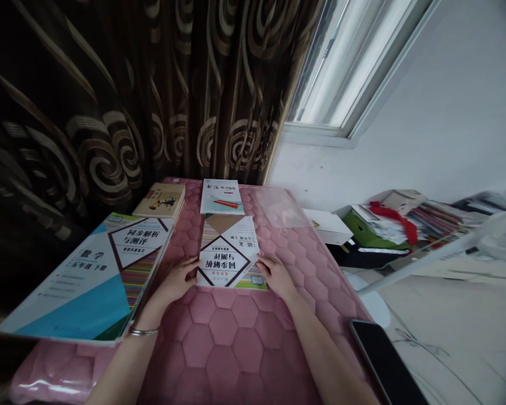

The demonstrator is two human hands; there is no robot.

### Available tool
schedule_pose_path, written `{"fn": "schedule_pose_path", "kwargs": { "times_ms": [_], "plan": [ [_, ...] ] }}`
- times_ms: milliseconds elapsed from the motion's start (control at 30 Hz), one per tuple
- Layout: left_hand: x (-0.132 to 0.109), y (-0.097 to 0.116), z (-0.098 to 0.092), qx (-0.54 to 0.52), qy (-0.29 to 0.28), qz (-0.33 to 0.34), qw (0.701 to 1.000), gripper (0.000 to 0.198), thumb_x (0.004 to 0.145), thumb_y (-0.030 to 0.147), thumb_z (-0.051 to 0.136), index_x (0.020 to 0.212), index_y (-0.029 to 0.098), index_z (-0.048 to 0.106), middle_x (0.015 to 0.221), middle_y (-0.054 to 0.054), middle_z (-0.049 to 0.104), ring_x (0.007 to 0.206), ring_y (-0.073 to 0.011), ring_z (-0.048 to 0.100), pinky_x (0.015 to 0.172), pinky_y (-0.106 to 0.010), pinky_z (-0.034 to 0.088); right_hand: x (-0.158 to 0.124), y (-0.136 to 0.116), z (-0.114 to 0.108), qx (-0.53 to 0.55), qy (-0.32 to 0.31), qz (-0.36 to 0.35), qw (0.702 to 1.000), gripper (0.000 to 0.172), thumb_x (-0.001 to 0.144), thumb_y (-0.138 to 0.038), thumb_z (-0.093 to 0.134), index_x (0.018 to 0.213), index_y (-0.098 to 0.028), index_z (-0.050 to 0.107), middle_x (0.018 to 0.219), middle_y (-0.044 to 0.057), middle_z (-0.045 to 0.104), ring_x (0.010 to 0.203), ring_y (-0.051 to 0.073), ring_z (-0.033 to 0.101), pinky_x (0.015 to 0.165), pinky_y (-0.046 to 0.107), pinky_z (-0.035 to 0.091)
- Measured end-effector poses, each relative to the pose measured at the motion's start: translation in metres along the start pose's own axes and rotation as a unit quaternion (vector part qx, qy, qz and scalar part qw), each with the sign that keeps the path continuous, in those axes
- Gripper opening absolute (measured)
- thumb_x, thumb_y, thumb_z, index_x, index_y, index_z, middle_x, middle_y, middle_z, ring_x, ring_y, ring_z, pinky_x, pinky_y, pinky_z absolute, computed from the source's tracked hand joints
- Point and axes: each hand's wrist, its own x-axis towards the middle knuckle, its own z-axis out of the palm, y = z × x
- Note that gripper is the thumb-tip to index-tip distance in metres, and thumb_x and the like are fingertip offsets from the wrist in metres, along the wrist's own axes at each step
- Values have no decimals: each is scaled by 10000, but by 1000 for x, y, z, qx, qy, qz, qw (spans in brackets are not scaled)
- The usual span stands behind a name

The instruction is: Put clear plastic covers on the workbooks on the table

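A workbook (225, 259) with a diamond pattern and striped corners lies upside down to me on the pink quilted table cover (223, 337). At its left edge is my left hand (179, 279), fingers curled against the side and a silver bracelet on the wrist. My right hand (277, 275) grips the opposite edge, fingertips resting on the cover. Just beyond the workbook, touching or nearly touching its far edge, lies a white booklet (222, 197) with a red and teal picture. The undersides of my fingers are partly hidden.
To the left lies a stack topped by a large blue and white workbook (84, 281), with a tan book (160, 201) behind it. A clear plastic sheet (280, 207) rests at the back right. A phone (385, 360) sits by the right edge. A patterned curtain (152, 95) borders the table.
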Motion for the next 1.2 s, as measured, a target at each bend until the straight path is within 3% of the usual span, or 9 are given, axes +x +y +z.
{"fn": "schedule_pose_path", "kwargs": {
  "times_ms": [267,367,467,600,767,933,1100,1200],
  "plan": [
    [-2,7,-2,-5,16,14,1000,524,733,123,627,1248,215,631,1407,-87,538,1334,-240,443,1150,-434,294,-1,-4,-3,16,12,-2,1000,343,898,-294,492,1184,-220,668,1069,77,688,970,210,622,900,357,492],
    [-4,11,1,18,49,27,998,490,731,68,592,1186,231,673,1404,-86,533,1297,-247,476,1120,-447,336,-1,-13,-9,-3,22,-13,1000,285,892,-258,507,1097,-218,700,1015,74,680,942,202,619,875,343,496],
    [-9,26,10,58,83,84,991,520,715,-28,503,1045,306,729,1404,-27,527,1295,-244,459,1125,-514,284,-7,-35,-13,-54,24,-24,998,224,880,-188,517,959,-220,725,966,71,665,936,202,605,872,342,482],
    [-13,53,26,93,40,160,982,458,766,-4,488,954,334,732,1193,-2,658,1191,-222,519,1132,-578,157,-23,-79,-8,-47,-22,-92,994,75,843,-248,636,872,-244,704,1011,41,653,927,186,598,852,317,468],
    [-11,67,37,90,28,146,985,204,827,165,579,922,284,714,1048,-12,656,1087,-205,563,1110,-517,207,-35,-112,7,-97,-45,-119,987,255,765,-435,736,879,-215,678,969,54,633,960,234,569,824,355,453],
    [-9,62,33,86,27,134,987,142,835,192,608,847,282,718,1064,3,675,1087,-198,557,1097,-495,212,-33,-101,11,-87,-26,-128,988,130,806,-342,718,815,-220,674,937,39,645,941,215,570,830,349,449],
    [-13,45,15,100,58,93,989,101,796,226,668,833,293,733,1034,8,699,1081,-225,567,1059,-513,254,-40,-63,-4,-74,-2,-129,989,68,814,-289,708,807,-223,690,931,45,650,931,210,576,833,363,457],
    [-16,28,5,88,67,104,988,138,787,190,661,834,292,741,1015,8,715,1053,-213,585,1032,-464,325,-48,-39,-17,-71,10,-107,992,79,836,-309,679,835,-235,705,912,50,653,922,214,581,818,369,462]
  ]
}}
